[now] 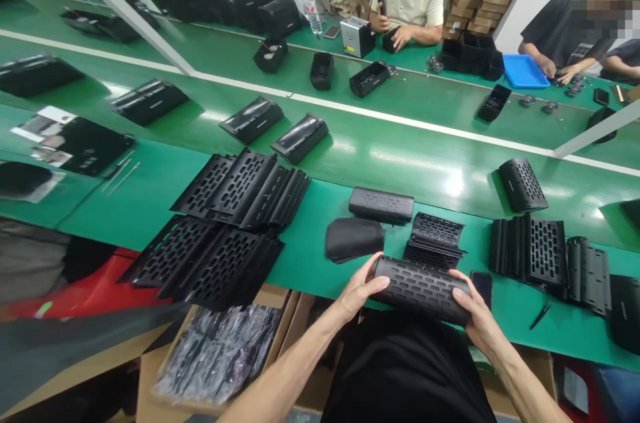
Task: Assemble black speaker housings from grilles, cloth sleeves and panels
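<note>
Slotted black casing is held at the near edge of the bench, left hand clamped on its 9 o'clock end, right hand on its 3 o'clock end; its visible grille face looks complete. Another slotted casing lies at 11 o'clock, loose panels at 12. Left-side panels at 10 and right-side panels at 2:30 seem unused, so much apparently remains; one grilled unit rests at 2 on the green belt.

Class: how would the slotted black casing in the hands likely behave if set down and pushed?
The casing is probably stiff: it shows no sag between the left hand and right hand at its ends. Its curved surface could let it rock if underneath.
</note>
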The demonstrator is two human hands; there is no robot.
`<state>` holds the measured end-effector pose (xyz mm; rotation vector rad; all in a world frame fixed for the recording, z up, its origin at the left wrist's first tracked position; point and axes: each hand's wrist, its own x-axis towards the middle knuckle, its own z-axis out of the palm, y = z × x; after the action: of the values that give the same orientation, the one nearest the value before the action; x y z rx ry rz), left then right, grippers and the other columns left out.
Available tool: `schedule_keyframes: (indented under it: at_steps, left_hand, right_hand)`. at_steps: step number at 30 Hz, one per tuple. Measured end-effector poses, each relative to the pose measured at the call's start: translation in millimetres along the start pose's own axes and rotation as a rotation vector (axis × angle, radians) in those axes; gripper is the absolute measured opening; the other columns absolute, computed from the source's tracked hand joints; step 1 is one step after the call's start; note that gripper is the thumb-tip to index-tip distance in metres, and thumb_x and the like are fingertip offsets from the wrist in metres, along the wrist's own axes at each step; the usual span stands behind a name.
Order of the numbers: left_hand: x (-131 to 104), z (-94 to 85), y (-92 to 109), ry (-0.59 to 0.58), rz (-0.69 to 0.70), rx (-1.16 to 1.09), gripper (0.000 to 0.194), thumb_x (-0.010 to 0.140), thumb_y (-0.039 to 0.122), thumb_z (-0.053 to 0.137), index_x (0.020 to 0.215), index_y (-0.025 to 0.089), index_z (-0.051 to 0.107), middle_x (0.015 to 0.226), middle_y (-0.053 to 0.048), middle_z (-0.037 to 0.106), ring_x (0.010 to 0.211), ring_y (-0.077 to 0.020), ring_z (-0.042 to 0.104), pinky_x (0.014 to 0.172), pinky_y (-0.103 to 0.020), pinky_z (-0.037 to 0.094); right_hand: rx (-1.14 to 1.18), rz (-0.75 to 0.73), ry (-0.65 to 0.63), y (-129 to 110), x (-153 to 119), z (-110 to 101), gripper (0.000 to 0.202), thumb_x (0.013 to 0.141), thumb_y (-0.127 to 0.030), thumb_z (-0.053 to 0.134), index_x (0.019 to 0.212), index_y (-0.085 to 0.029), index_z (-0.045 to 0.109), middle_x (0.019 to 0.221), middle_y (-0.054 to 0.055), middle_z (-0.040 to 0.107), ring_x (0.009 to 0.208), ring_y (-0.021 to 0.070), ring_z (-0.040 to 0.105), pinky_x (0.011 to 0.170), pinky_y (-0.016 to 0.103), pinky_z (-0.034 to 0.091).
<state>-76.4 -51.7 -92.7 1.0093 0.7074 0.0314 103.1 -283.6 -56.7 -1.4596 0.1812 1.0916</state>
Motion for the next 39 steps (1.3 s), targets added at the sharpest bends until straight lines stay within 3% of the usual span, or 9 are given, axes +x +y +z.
schedule_keyframes:
  at_steps: [7, 14, 17, 19, 21, 25, 29, 34, 39]
  left_hand:
    - [-2, -6.7, 10, -0.149, 0.023, -0.002, 0.109, 0.074, 0.046, 0.081, 0.164, 0.020, 0.027, 0.157, -0.012, 0.052, 0.151, -0.0387, 0.036, 0.124, -0.050, 0.031]
    - [3, -14.0, 17, -0.195, 0.159, 0.029, 0.111, 0.075, 0.061, 0.080, 0.165, 0.026, 0.025, 0.155, -0.014, 0.053, 0.144, -0.0400, 0.047, 0.115, -0.050, 0.042]
    - [21, -22.1, 3, 0.075, 0.226, 0.077, 0.093, 0.079, 0.071, 0.070, 0.153, 0.021, 0.046, 0.144, -0.019, 0.061, 0.124, -0.0349, 0.064, 0.097, -0.043, 0.055]
    - [36, -26.7, -9, 0.372, 0.224, 0.265, 0.063, 0.084, 0.068, 0.064, 0.120, 0.017, 0.067, 0.114, -0.015, 0.073, 0.100, -0.0282, 0.071, 0.083, -0.037, 0.056]
    - [49, -30.8, -20, 0.576, 0.203, 0.443, 0.045, 0.086, 0.062, 0.061, 0.091, 0.018, 0.068, 0.087, -0.008, 0.073, 0.082, -0.0234, 0.069, 0.074, -0.034, 0.054]
    - [66, -39.7, -34, 0.728, 0.173, 0.600, 0.031, 0.088, 0.051, 0.059, 0.081, 0.022, 0.065, 0.079, -0.004, 0.070, 0.076, -0.0217, 0.065, 0.074, -0.033, 0.050]
    - [76, -44.8, -40, 0.838, 0.137, 0.776, 0.019, 0.089, 0.039, 0.063, 0.079, 0.024, 0.067, 0.078, -0.004, 0.070, 0.084, -0.0238, 0.063, 0.081, -0.035, 0.046]
    - [94, -41.5, -44, 0.849, 0.135, 0.937, 0.014, 0.089, 0.034, 0.067, 0.080, 0.023, 0.067, 0.081, -0.005, 0.069, 0.090, -0.0257, 0.060, 0.091, -0.039, 0.040]
    - [91, -44.5, -40, 0.755, 0.223, 0.997, 0.019, 0.096, 0.029, 0.057, 0.081, 0.023, 0.068, 0.083, -0.006, 0.069, 0.089, -0.0242, 0.058, 0.090, -0.037, 0.039]
  right_hand:
    - [-0.114, 0.081, -0.132, -3, -3, -16, 0.078, 0.073, -0.062, 0.084, 0.140, -0.034, 0.055, 0.137, 0.010, 0.067, 0.120, 0.0342, 0.068, 0.104, 0.051, 0.051]
    - [-0.393, -0.152, -0.139, -25, -5, -27, 0.073, 0.076, -0.064, 0.081, 0.138, -0.033, 0.059, 0.149, 0.010, 0.058, 0.135, 0.0364, 0.056, 0.113, 0.049, 0.044]
    - [-0.278, -0.241, -0.079, -55, 30, -21, 0.072, 0.070, -0.061, 0.086, 0.132, -0.030, 0.062, 0.138, 0.011, 0.065, 0.126, 0.0352, 0.062, 0.105, 0.048, 0.052]
    - [-0.130, -0.296, -0.003, -82, 72, -10, 0.069, 0.068, -0.058, 0.088, 0.125, -0.029, 0.062, 0.130, 0.010, 0.068, 0.114, 0.0329, 0.067, 0.097, 0.050, 0.057]
    - [0.001, -0.327, 0.091, -112, 122, 6, 0.063, 0.067, -0.053, 0.088, 0.118, -0.030, 0.060, 0.128, 0.008, 0.066, 0.099, 0.0295, 0.070, 0.086, 0.054, 0.062]
    - [0.109, -0.253, 0.353, -164, 216, 37, 0.048, 0.083, -0.041, 0.076, 0.123, -0.029, 0.051, 0.117, 0.009, 0.065, 0.082, 0.0225, 0.069, 0.074, 0.052, 0.063]
    - [0.105, -0.175, 0.478, -184, 261, 44, 0.046, 0.093, -0.037, 0.066, 0.129, -0.026, 0.041, 0.124, 0.011, 0.059, 0.082, 0.0173, 0.067, 0.070, 0.047, 0.062]
    - [-0.047, -0.162, 0.594, -181, 259, 21, 0.041, 0.082, -0.038, 0.076, 0.112, -0.028, 0.050, 0.113, 0.008, 0.058, 0.081, 0.0216, 0.062, 0.069, 0.048, 0.061]
    - [-0.174, -0.417, 0.521, -145, 190, 15, 0.044, 0.071, -0.046, 0.082, 0.104, -0.027, 0.059, 0.102, 0.003, 0.061, 0.085, 0.0196, 0.060, 0.078, 0.038, 0.056]
